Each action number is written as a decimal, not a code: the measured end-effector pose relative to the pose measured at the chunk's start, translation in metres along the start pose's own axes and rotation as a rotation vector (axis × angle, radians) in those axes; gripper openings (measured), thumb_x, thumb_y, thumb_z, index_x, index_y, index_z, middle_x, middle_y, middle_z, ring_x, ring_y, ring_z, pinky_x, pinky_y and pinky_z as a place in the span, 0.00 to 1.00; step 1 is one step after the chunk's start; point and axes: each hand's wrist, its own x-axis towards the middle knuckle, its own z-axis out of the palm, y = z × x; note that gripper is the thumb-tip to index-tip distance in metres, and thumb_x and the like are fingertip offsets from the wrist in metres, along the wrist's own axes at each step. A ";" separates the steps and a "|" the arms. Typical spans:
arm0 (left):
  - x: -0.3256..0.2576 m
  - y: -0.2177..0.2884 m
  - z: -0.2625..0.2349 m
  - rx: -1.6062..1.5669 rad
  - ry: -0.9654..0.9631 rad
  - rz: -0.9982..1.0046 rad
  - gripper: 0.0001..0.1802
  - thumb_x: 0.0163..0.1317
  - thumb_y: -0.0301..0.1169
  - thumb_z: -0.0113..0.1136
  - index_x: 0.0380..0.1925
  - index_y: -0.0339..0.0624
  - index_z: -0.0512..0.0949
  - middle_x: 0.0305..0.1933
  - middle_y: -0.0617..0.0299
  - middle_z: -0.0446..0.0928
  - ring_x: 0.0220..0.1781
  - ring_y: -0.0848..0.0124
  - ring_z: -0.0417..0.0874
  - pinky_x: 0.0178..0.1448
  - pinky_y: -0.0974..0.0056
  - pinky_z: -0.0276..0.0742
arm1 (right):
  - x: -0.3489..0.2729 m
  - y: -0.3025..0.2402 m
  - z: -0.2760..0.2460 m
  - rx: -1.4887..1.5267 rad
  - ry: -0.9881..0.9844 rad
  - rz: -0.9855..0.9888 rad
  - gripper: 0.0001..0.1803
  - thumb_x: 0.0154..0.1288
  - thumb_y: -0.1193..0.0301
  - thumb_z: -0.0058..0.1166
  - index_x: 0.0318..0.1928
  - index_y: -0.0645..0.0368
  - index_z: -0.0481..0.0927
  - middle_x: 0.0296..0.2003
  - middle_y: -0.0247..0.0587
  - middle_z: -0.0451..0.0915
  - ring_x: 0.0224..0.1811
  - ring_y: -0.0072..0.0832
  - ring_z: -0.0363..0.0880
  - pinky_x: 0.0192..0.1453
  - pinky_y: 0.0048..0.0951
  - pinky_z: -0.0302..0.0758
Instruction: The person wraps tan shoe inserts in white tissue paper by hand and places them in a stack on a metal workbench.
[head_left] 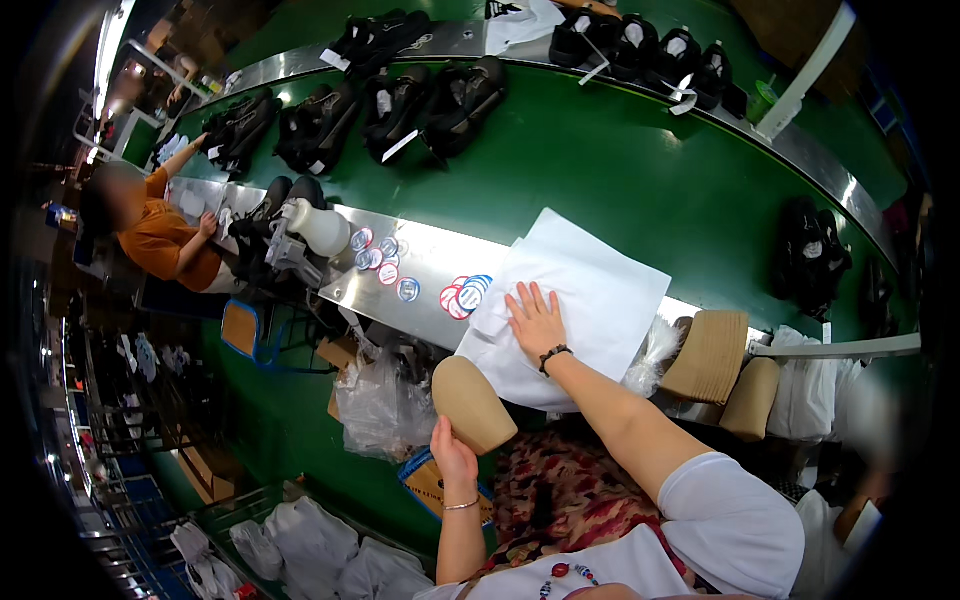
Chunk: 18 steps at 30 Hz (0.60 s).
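Note:
My left hand (455, 458) grips the lower side of a tan, rounded cardboard shoe insert (474, 405), held up just off the metal bench edge. Flat on a stack of white paper sheets (590, 300) lies my right hand (537, 322), its fingers spread and nothing in it. The sheets sit askew on the bench and overhang its near edge. Left of them is a cluster of round red and blue stickers (466, 296), with more round stickers (377, 256) farther left.
Nested tan cardboard inserts (708, 358) stand right of the paper. Black shoes (462, 108) line the green conveyor belt (620, 150) beyond the bench. A white plastic bottle (320, 229) stands at left. A person in orange (170, 238) works farther left. Plastic bags (385, 400) hang below the bench.

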 end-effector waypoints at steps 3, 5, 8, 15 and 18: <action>0.003 0.006 -0.002 0.014 -0.010 0.030 0.16 0.68 0.34 0.45 0.45 0.31 0.70 0.50 0.57 0.72 0.52 0.70 0.71 0.57 0.65 0.65 | -0.003 0.005 0.005 0.091 0.048 -0.003 0.20 0.64 0.64 0.43 0.57 0.49 0.69 0.62 0.40 0.61 0.68 0.37 0.52 0.68 0.49 0.45; 0.007 0.008 -0.002 0.054 -0.013 0.061 0.15 0.67 0.34 0.46 0.44 0.32 0.70 0.48 0.58 0.73 0.50 0.71 0.72 0.56 0.66 0.66 | -0.001 0.012 0.005 0.193 0.097 0.008 0.16 0.66 0.68 0.42 0.53 0.54 0.73 0.59 0.39 0.66 0.67 0.36 0.55 0.69 0.42 0.48; 0.021 0.011 0.008 0.161 -0.048 0.101 0.13 0.67 0.33 0.46 0.41 0.33 0.71 0.44 0.61 0.74 0.46 0.74 0.73 0.52 0.68 0.67 | -0.001 0.037 -0.012 0.982 -0.041 0.202 0.17 0.67 0.72 0.40 0.54 0.58 0.72 0.62 0.40 0.63 0.68 0.34 0.55 0.69 0.33 0.50; 0.062 -0.032 0.071 0.335 -0.299 0.168 0.09 0.66 0.30 0.46 0.40 0.36 0.71 0.39 0.65 0.73 0.40 0.79 0.71 0.44 0.73 0.68 | -0.037 0.007 -0.121 1.010 0.073 0.018 0.17 0.67 0.72 0.39 0.54 0.59 0.72 0.59 0.41 0.68 0.68 0.38 0.55 0.68 0.32 0.54; 0.067 -0.047 0.106 0.184 -0.397 -0.001 0.10 0.64 0.28 0.47 0.42 0.36 0.72 0.39 0.63 0.75 0.41 0.77 0.73 0.43 0.72 0.71 | -0.053 -0.006 -0.140 0.744 0.061 -0.238 0.15 0.66 0.71 0.42 0.52 0.57 0.73 0.58 0.42 0.68 0.67 0.41 0.56 0.67 0.39 0.54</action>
